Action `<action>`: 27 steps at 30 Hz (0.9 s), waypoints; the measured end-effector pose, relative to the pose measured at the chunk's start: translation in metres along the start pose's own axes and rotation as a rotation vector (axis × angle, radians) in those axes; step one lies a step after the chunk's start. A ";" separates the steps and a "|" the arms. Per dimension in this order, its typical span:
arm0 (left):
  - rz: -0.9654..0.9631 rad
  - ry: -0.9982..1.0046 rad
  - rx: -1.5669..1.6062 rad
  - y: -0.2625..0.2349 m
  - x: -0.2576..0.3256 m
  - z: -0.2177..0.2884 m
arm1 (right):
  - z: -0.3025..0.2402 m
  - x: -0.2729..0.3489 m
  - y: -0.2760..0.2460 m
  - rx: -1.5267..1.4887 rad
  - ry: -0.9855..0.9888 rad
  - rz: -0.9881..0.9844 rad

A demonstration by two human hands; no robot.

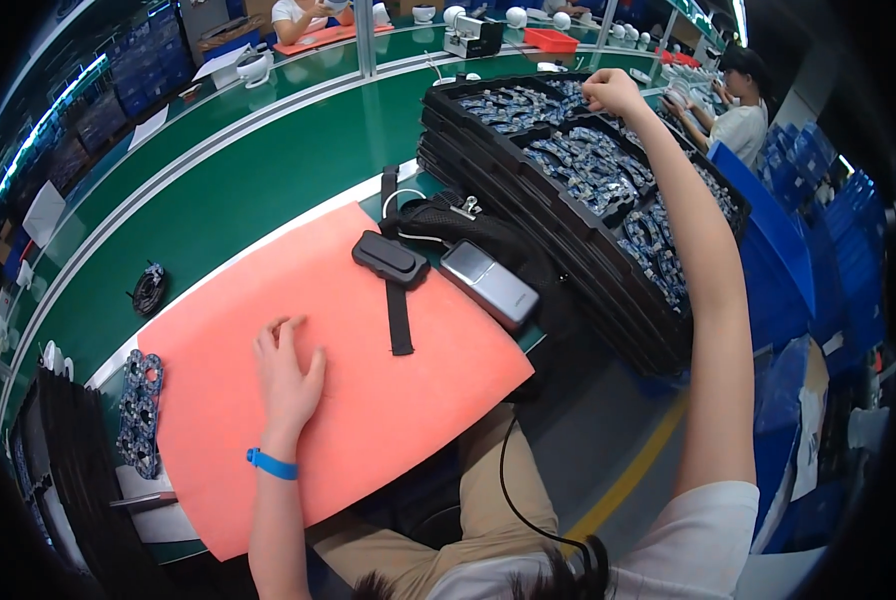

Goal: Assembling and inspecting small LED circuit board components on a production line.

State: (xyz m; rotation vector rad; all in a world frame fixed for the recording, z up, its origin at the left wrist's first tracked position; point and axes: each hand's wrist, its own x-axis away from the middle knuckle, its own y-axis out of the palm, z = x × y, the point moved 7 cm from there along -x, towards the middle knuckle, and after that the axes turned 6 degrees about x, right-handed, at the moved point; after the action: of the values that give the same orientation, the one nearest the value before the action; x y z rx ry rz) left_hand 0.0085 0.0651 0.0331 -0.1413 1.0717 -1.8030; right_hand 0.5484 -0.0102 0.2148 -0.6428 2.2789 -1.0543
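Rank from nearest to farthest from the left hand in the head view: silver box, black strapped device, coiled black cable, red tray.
From the left hand, flat on the orange mat:
1. Black strapped device, up and to the right on the mat.
2. Coiled black cable, up-left on the green bench, and silver box, right at the mat's edge: too close to call.
3. Red tray, far end, upper right.

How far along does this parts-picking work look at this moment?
Early. Done: little shows, the orange mat holds no parts. In hand: the right hand reaches into the black tray of small parts, grip unclear; the left hand rests flat on the mat. Left: trays remain full.
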 end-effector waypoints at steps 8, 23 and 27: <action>-0.027 -0.008 0.016 0.003 -0.002 0.004 | 0.019 0.026 0.007 -0.083 0.049 -0.092; -0.029 0.004 -0.011 0.002 -0.002 0.006 | 0.033 0.030 0.042 0.002 0.058 -0.079; -0.027 0.012 -0.009 0.004 -0.003 0.006 | 0.029 0.028 0.043 0.066 -0.087 -0.060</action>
State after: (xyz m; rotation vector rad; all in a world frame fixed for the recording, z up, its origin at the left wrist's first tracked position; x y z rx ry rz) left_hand 0.0161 0.0631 0.0347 -0.1510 1.0919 -1.8255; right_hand 0.5381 -0.0177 0.1574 -0.7197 2.1536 -1.1026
